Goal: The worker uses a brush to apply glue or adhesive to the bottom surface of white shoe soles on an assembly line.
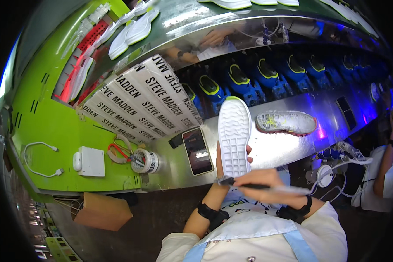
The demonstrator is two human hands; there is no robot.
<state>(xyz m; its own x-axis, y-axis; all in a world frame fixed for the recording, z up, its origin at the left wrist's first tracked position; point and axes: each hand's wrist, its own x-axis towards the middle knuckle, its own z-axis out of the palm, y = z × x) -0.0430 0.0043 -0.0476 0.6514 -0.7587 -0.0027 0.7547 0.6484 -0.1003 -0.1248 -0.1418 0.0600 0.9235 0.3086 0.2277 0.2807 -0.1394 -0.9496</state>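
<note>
The left hand is clasped around the lower end of the white sole, which is held up over the near edge of the worktop. A brush-like tool is grasped in the right hand, blurred, just beside that end. Should the sole be pressed hard while pinched only there, it could be tilted or dropped past the edge. By a leftward swing, the phone could be knocked; forward, the blue shoes could be bumped. More room is offered rightward, nearer than the grey sole-shaped piece.
</note>
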